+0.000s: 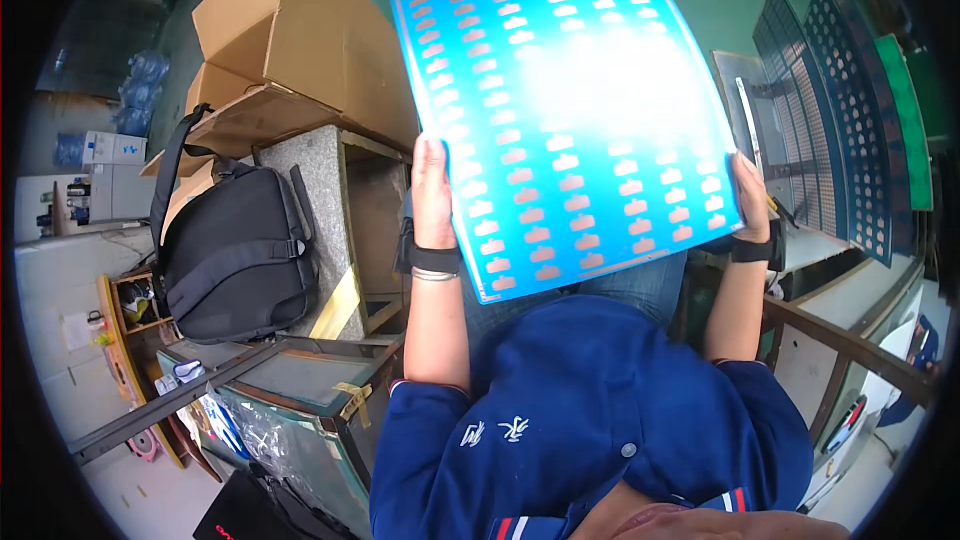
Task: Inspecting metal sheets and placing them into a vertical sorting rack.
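Note:
A large glossy blue sheet (470, 155) with rows of small beige, notched shapes hangs tilted in front of me. White glare washes out part of its upper right half. My left hand (432, 190) is closed on the sheet's left edge, fingers pointing up along it. At the opposite edge, my right hand (751, 198) grips the sheet in the same way. The fingers behind the sheet are mostly hidden. Both wrists wear black bands, and the sheet's lower edge is above my lap.
To the left, an open cardboard box (330, 60) stands beside a black backpack (240, 258) on a grey stand (315, 165). On the right, perforated dark panels (850, 110) and a green panel (904, 120) stand upright by a bench (741, 105). A metal frame (838, 342) lies below.

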{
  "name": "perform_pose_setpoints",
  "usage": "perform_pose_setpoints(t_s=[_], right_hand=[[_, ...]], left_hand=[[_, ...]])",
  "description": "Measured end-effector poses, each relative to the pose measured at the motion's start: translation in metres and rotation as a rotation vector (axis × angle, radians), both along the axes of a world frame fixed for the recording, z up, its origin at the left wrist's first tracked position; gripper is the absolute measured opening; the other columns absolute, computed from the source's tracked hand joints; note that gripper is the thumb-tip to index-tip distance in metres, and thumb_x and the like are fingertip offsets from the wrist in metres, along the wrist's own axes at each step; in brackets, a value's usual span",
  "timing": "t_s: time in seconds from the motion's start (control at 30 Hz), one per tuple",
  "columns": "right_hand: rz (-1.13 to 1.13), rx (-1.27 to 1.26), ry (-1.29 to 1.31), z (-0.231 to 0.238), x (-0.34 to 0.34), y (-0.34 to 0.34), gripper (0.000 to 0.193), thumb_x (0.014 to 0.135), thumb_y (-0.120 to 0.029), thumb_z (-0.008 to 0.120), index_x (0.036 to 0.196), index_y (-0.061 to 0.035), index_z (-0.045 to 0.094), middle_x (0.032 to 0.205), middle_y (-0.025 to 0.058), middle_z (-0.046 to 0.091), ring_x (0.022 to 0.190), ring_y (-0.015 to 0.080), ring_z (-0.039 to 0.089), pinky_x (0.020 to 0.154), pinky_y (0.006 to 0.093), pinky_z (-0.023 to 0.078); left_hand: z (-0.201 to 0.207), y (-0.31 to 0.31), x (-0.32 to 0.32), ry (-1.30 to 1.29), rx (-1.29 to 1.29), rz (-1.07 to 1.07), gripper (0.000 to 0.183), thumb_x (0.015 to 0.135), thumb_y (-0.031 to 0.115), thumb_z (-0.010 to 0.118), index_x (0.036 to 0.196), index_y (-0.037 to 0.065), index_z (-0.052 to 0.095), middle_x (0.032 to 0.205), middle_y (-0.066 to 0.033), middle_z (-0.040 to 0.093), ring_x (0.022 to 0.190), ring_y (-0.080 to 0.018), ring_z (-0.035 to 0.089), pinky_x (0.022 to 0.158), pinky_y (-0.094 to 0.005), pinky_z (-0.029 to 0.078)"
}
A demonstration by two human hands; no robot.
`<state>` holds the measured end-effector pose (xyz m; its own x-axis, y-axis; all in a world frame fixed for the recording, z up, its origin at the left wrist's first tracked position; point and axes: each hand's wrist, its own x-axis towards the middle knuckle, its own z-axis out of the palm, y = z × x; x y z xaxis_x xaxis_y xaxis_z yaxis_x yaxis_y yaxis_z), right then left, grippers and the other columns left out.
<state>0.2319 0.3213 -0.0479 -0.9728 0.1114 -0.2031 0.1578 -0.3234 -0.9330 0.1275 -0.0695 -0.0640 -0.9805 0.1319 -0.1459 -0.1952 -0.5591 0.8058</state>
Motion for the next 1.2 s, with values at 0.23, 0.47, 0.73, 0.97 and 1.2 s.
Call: perform_pose_setpoints(t_s=[0.23,0.47,0.73,0.97,1.2], right_hand=[[0.011,-0.079,0.034,0.012,-0.009,-0.048,0.054,0.098,-0.037,0.032,0.130,0.0054,0.039,0.120,0.0129,0.054,0.104,0.0167,0.055,0.086,0.0271,0.044],[0.028,-0.108,0.041,0.017,-0.010,-0.062,0.057,0.098,-0.040,0.029,0.130,0.0062,0.038,0.121,0.0142,0.053,0.105,0.0171,0.054,0.088,0.0277,0.044],[0.050,-0.103,0.045,0.020,-0.012,-0.068,0.057,0.098,-0.040,0.029,0.128,0.0067,0.041,0.119,0.0142,0.054,0.105,0.0165,0.054,0.087,0.0273,0.044],[0.012,-0.065,-0.014,0.007,-0.020,-0.062,0.054,0.097,-0.039,0.034,0.127,0.0055,0.043,0.116,0.0115,0.056,0.101,0.0145,0.056,0.084,0.0256,0.046],[0.049,-0.015,-0.035,-0.016,-0.022,-0.051,0.053,0.097,-0.038,0.034,0.128,0.0046,0.043,0.124,0.0128,0.052,0.109,0.0184,0.051,0.093,0.0300,0.040]], left_hand=[[-0.015,-0.041,0.014,0.004,-0.049,0.063,0.033,0.098,0.027,0.035,0.121,0.004,0.043,0.113,-0.0092,0.055,0.100,-0.0172,0.057,0.084,-0.0321,0.049],[-0.010,-0.054,0.023,-0.009,-0.067,0.095,0.033,0.098,0.027,0.035,0.120,0.003,0.043,0.113,-0.0120,0.055,0.096,-0.0191,0.059,0.079,-0.0333,0.052],[-0.003,-0.057,0.029,-0.050,-0.034,0.059,0.035,0.098,0.028,0.035,0.122,0.004,0.042,0.113,-0.0128,0.056,0.095,-0.0207,0.060,0.077,-0.0345,0.053],[0.013,-0.048,0.029,0.004,-0.072,0.114,0.033,0.097,0.027,0.039,0.119,0.002,0.045,0.109,-0.0092,0.055,0.095,-0.0146,0.055,0.081,-0.0289,0.046],[0.034,-0.030,0.027,0.011,-0.100,0.148,0.028,0.097,0.026,0.040,0.111,0.002,0.050,0.096,-0.0057,0.060,0.083,-0.0099,0.057,0.071,-0.0227,0.048]])
